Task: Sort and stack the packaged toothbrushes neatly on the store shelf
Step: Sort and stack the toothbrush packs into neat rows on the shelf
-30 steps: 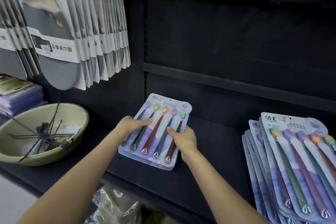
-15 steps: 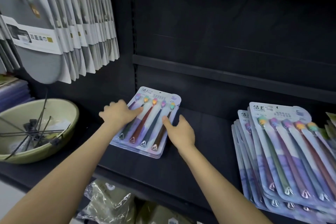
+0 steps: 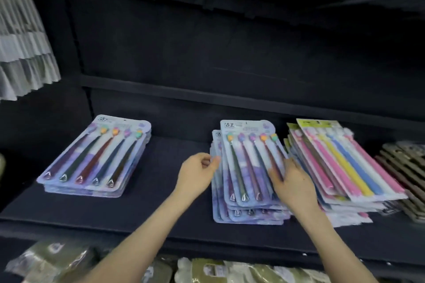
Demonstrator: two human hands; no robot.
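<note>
1. Shelf: dark board across the middle of the frame.
2. Middle stack, centre-right: packs lie flat, long axis front to back, brush heads toward the shelf back.
3. Right hand: fingers straight, flat on the top pack's right side.
4. Left hand: fingers curled at the stack's left edge; cannot tell if it grips.

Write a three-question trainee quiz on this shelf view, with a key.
1. True or false: the left stack of toothbrush packs lies more evenly squared than the middle pile.
2. The right hand rests on: A the left stack, B the middle pile, C neither.
3. How many brushes show in the top pack of the left stack?
Key: 1 true; 2 B; 3 five.
</note>
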